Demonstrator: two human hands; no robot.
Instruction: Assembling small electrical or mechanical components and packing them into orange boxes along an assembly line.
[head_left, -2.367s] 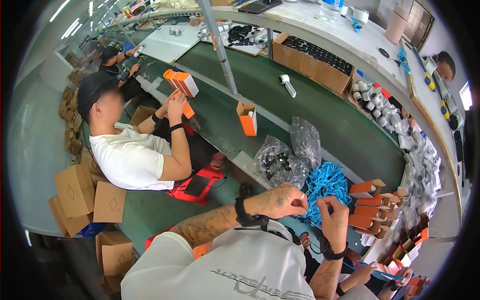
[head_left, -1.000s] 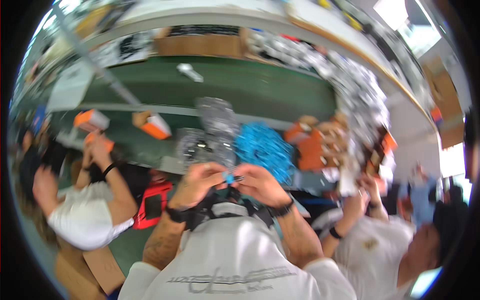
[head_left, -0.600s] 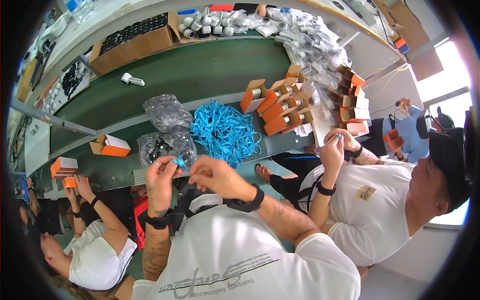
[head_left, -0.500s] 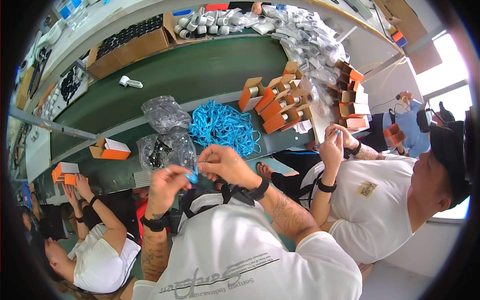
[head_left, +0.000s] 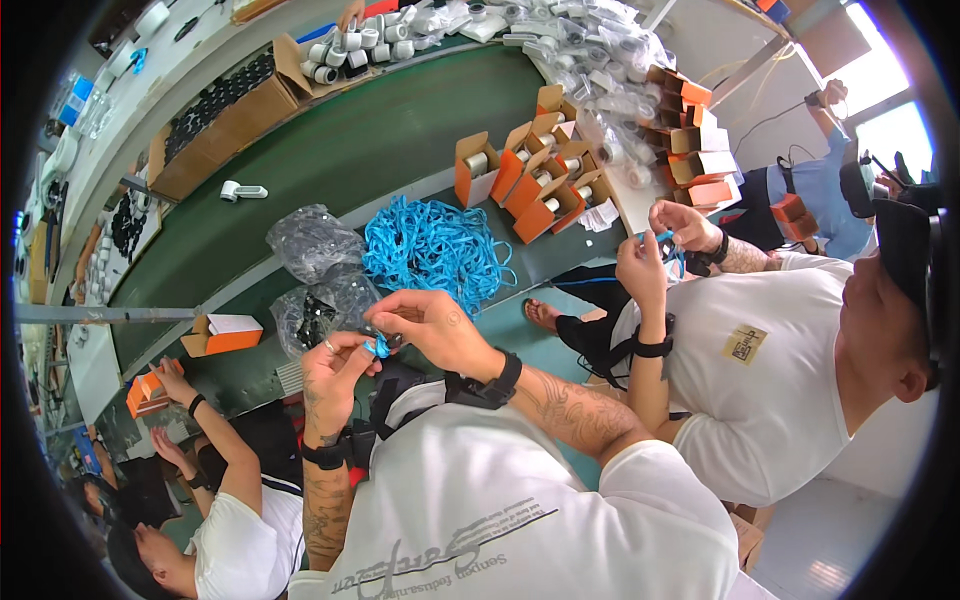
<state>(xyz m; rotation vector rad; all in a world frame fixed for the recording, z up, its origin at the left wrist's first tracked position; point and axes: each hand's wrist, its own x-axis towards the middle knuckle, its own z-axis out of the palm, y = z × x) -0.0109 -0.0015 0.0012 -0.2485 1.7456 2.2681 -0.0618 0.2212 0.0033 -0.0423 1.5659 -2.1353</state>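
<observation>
Two hands meeting over the near edge of the green belt (head_left: 400, 150), both pinching one small blue tie (head_left: 378, 346). Left hand (head_left: 335, 375) below, thumb and forefinger closed on the tie's lower part, other fingers curled. Right hand (head_left: 430, 325) above, fingertips closed on its upper end. Tie held in the air, just in front of the clear bags (head_left: 320, 270) and near the big blue pile (head_left: 435, 250) in the middle of the belt.

To do this step well, probably best:
- keep both pinches close together, so the short tie stays taut and does not twist away;
- turn with the right fingertips only, left hand steady as anchor;
- hold the work low and near the belt edge, clear of the bags, so nothing else gets caught;
- take only one tie from the pile each time.

Orange boxes (head_left: 530, 180) open at the right end of the belt; another person's hands (head_left: 660, 250) busy with a blue piece there.
</observation>
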